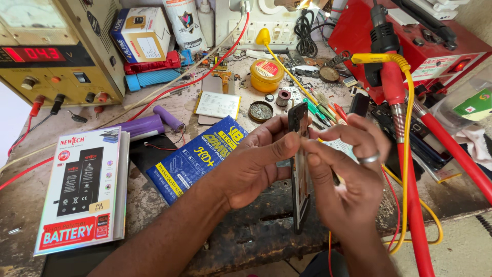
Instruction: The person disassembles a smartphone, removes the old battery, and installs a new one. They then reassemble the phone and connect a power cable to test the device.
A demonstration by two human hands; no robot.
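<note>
Slim black phone body (299,169), held upright on edge: left hand (256,161) grips it; right hand (348,174) pinches its top edge.

Left hand (261,159): grips the phone (299,174) from the left, thumb and fingers on its upper part.
Right hand (348,174): fingertips pinch the phone's right edge; ring on one finger.
Phone: dark, held edge-on and upright above the bench (246,231).
Blue packet (197,159): flat on the bench, just left of the left hand.
Battery box (82,190): white, near the left bench edge.
Power supply (56,51): far left, red display lit.
Yellow tin (266,74): behind the hands.
Red cable (410,195): right of the right hand.
</note>
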